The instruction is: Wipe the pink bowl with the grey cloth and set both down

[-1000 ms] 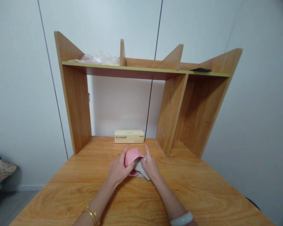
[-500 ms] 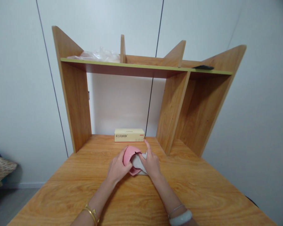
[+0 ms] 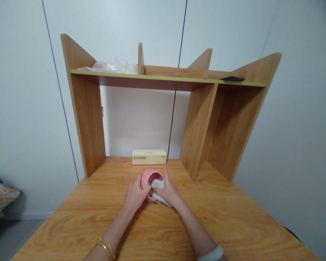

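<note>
wood-grain desktop [image 3: 233,221] spreads wide to slanted edges on both sides, cream printed carton [image 3: 149,158] near the back. pink hollow object [image 3: 145,178] sits mid-desk; left hand [image 3: 133,193] has fingers wrapped round its left side, right hand [image 3: 170,191] grips grey-white cloth [image 3: 158,184] at its opening.

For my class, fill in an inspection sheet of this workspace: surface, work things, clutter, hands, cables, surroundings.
Surface: wood-grain desk.
Work things: pink hollow item; light cloth at its opening.
Clutter: printed box at the back of the desk; clear plastic on the shelf unit, upper left; dark flat item, upper right.
Hands: left hand grips the pink hollow item; right hand holds the light cloth.
Cables: dark curved thing past the desk's right edge; cannot tell whether it is a cable.
Surroundings: pale wall with dark seams; patterned fabric, far left.
</note>
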{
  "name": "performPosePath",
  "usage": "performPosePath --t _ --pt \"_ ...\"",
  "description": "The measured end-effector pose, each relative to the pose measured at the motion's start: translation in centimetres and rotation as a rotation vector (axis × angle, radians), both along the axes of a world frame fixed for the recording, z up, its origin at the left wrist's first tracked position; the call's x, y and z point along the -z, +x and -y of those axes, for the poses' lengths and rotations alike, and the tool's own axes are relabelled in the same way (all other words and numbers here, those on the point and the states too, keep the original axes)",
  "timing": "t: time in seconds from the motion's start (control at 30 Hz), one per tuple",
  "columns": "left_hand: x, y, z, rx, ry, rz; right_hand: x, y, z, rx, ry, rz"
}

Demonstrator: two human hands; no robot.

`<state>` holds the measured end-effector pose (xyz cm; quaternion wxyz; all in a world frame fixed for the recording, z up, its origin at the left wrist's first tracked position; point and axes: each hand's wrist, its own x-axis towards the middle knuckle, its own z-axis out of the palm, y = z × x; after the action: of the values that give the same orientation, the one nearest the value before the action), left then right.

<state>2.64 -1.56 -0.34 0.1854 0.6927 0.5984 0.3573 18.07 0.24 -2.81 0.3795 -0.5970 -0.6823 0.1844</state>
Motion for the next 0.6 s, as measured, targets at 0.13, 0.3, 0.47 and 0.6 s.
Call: performPosePath --t 0.13,0.3,0.47,0.6 --pt "-0.3 0.1 0.2 -0.014 -0.003 -0.086 -0.5 0.0 -0.1 0.16 0.017 0.033" --pt "-0.8 0.4 0.7 0.051 0.035 -0.144 -1.8 0.2 0.6 0.233 0.197 0.231" --pt "-0.8 0.4 1.2 0.126 0.113 -0.143 -1.4 0.9 0.7 0.25 0.156 0.229" --pt "-0.1 0.3 1.0 0.131 0.186 -0.04 -0.5 1.1 0.2 0.22 0.126 0.088"
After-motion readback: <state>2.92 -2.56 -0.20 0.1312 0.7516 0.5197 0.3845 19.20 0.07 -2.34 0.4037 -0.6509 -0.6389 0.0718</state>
